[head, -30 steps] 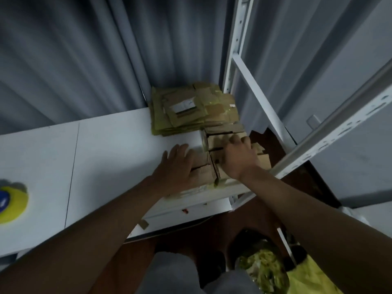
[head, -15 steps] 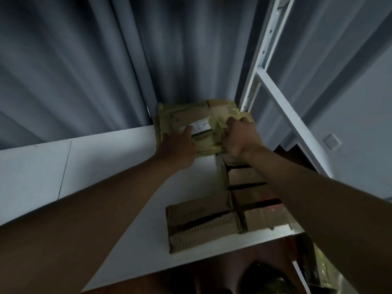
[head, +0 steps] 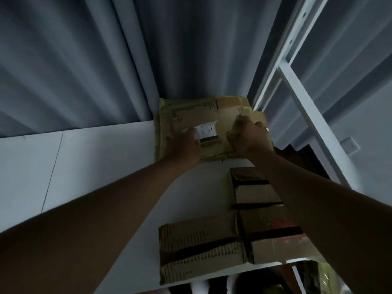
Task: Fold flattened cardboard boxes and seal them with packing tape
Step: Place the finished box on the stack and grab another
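Head view, dim light. A stack of flattened brown cardboard boxes with yellowish tape (head: pixel 203 115) lies at the far edge of the white surface (head: pixel 89 158), against the grey pleated curtain (head: pixel 106 60) and just beside the white metal shelving upright (head: pixel 275 56).

Left hand (head: pixel 183 146) rests on the near left part of the stack, fingers extended and laid flat on the top sheet; its fingertips (head: pixel 192 131) touch a white paper label (head: pixel 206 130) stuck there. Grip apart, nothing pinched.

Right hand (head: pixel 248 137) at the stack's near right corner, fingers curled, grip clamped on the edge of the top cardboard, which looks slightly bunched under the knuckles.

Nearer the body, folded brown cardboard boxes with open seams (head: pixel 201 245) sit on the surface near its front edge, well apart from the flat stack. More of them stand in a row to the right, partly hidden by the right forearm.

A white wall socket plate (head: pixel 350 145) shows at far right.
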